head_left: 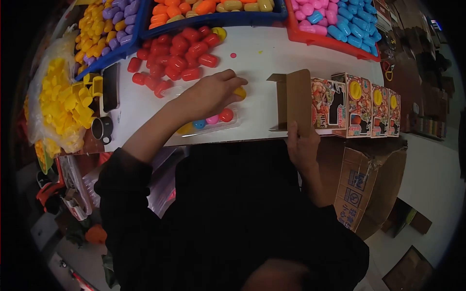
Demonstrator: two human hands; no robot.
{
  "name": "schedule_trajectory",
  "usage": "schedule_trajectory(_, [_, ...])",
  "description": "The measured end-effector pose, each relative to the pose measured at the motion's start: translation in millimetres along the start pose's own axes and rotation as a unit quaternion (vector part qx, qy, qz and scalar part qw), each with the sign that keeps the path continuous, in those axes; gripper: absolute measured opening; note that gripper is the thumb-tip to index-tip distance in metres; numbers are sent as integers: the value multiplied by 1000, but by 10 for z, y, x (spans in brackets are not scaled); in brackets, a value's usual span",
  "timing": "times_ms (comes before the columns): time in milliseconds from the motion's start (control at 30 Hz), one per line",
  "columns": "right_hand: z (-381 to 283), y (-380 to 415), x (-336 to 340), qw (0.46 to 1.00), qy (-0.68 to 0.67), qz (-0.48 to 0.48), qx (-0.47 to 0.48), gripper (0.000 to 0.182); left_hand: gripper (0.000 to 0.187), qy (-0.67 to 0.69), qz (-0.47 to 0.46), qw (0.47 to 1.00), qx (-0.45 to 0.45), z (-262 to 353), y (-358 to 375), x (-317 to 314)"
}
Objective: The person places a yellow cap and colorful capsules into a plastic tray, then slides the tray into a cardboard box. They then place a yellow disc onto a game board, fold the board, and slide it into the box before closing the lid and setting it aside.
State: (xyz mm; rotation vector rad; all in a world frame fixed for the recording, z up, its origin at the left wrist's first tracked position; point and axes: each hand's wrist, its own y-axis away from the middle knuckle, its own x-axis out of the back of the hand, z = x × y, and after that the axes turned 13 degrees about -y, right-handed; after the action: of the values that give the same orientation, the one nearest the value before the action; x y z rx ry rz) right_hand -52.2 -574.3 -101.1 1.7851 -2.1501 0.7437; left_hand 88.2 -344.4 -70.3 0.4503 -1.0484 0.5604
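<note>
My left hand (216, 92) reaches over a clear plastic tray (221, 127) near the table's front edge. Its fingers close round a yellow round piece (240, 92), partly hidden by them. In the tray lie a blue ball (199, 124), a pink ball (212, 119), a red ball (226, 115) and a yellow piece (185, 128), partly under my wrist. My right hand (303, 143) grips the lower edge of a printed cardboard box (328, 103), whose brown flaps (297, 99) stand open toward the left.
Red capsules (177, 56) are heaped behind the tray. Blue bins (213, 22) and a red bin (335, 43) of coloured capsules line the back. Several printed boxes (359, 104) stand right. At left are a phone (110, 87), a cup (101, 129) and a bag of yellow parts (60, 104).
</note>
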Motion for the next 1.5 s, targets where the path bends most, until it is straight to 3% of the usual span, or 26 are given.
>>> schedule_trajectory(100, [16,-17,3,999,12,27,-20,7,28,10,21,1000,17,80,11,-73])
schedule_trajectory(167, [-6,-34,29,998,15,39,-35,6,31,-97,-8,993,-62,-3,-15,-179])
schedule_trajectory(267, [-51,-32,70,999,-5,33,-31,7,33,-169,-28,981,-94,-16,-18,-264])
schedule_trajectory(400, [-128,-19,-26,997,50,-26,46,10,46,-161,-18,982,-94,-14,43,-251])
schedule_trajectory(467, [-181,-52,-157,996,49,-40,59,11,77,-199,117,972,-47,49,150,-176])
schedule_trajectory(500, [-201,-75,-237,995,31,-51,76,12,77,-200,116,972,-47,74,236,-108])
schedule_trajectory(567, [-236,-106,-355,994,10,-62,93,12,105,-204,-1,976,77,115,414,22])
schedule_trajectory(600, [-249,-112,-392,993,-7,-76,89,13,105,-204,-3,976,79,130,466,12])
schedule_trajectory(667, [-274,-137,-456,991,-25,-97,87,13,124,-212,-94,960,158,115,581,-46])
schedule_trajectory(900, [-294,-173,-504,990,-30,-104,86,13,120,-158,-38,972,170,30,679,-134])
schedule_trajectory(1167, [-311,-170,-448,989,-22,-114,87,10,116,-141,37,985,93,-16,715,-113])
schedule_trajectory(1500, [-391,-171,-370,984,-39,-139,105,9,114,-169,14,985,31,-1,429,-137])
